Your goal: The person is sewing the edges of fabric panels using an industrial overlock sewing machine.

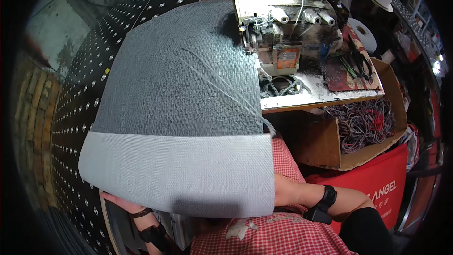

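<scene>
A large dark grey textured mat [174,75] spreads over the work surface, its right edge running to the sewing machine's needle area. Its near part is a smooth pale grey band [179,172], which hangs toward me. Loose pale threads [214,82] trail across the mat to its right edge. My left hand [123,202] is at the band's lower left edge, its fingers mostly hidden beneath. At the band's right edge is my right hand [281,190], reaching behind the cloth, fingers out of sight. Whether either hand grips the mat cannot be seen.
An overlock sewing machine [288,33] with a bright lamp stands at the back right. Beside it lie scissors [361,59] and a white cone [362,34]. A cardboard box [373,153] of tangled yarn sits below, above a red bag [391,174]. A dark studded panel [85,113] runs along the left.
</scene>
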Demonstrator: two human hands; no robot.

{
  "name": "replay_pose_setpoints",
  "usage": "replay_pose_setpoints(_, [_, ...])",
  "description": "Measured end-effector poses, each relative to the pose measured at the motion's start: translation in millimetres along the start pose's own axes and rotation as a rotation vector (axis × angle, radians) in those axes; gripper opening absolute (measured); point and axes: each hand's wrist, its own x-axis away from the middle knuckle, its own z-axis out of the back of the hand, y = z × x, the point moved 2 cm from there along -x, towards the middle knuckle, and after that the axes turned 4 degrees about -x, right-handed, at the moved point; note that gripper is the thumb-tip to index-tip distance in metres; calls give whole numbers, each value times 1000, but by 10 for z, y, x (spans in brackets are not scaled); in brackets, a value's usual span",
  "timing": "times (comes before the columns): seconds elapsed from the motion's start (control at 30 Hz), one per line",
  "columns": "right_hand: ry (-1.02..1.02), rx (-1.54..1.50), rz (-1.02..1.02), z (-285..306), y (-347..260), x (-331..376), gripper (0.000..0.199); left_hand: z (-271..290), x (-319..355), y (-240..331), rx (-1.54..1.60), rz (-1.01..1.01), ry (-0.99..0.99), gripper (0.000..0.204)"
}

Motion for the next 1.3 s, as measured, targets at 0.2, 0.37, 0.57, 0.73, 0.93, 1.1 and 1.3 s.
replay_pose_setpoints(0.2, [46, -253, -184, 9, -309, -79, 83, -424, -266, -120, 61, -19, 1099, 89])
replay_pose_setpoints(0.37, [56, -258, 7, -1, -339, -61, 94, 54, 9, 133, -144, 6, 747, 87])
replay_pose_setpoints(0.57, [87, -220, 12, -3, -323, -58, 84, -567, 20, 210, -247, 21, 952, 88])
replay_pose_setpoints(0.73, [144, -216, 4, 79, -377, -121, 74, -413, -319, 341, -245, -63, 1139, 89])
replay_pose_setpoints(0.93, [240, -144, 41, 163, -466, -128, 61, 41, -713, 326, -103, 261, 552, 56])
replay_pose_setpoints(1.1, [315, -93, 61, 260, -504, -128, 44, 168, -1102, 219, -72, 446, 586, 46])
replay_pose_setpoints(1.3, [457, 14, 89, 427, -526, -196, 25, 560, -1586, 59, -140, 595, 625, 38])
